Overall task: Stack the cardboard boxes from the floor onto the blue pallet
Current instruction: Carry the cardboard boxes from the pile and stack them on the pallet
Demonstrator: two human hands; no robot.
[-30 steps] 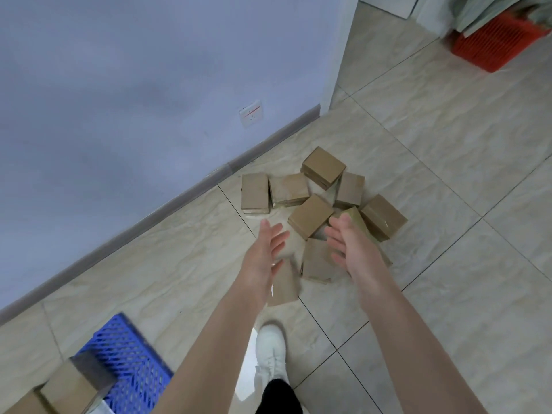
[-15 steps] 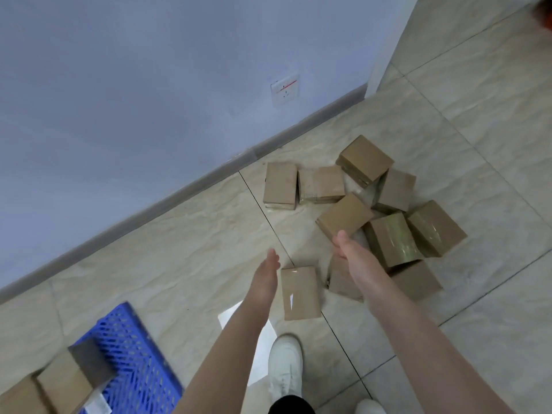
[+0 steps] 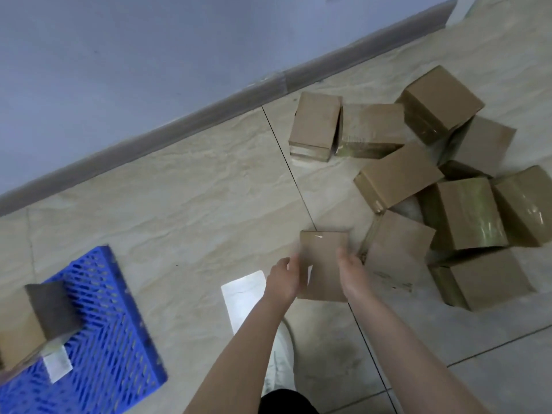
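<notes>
We see bare floor (image 3: 185,204) at 9 o'clock; left hand (image 3: 283,279) and right hand (image 3: 352,273) clamp one cardboard box (image 3: 324,258) — arms outstretched.

soft even light, motion blur, glare patch on floor (image 3: 243,289).

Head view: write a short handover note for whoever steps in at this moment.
Left hand and right hand press the two sides of one small box close to the floor; whether it is lifted yet is unclear.
Blue pallet lies to the left with at least one box already on it.
Nine other boxes are in a loose pile on the tiles to the right, near the wall.
Left: carry this box to the pallet, then the pile.
</notes>
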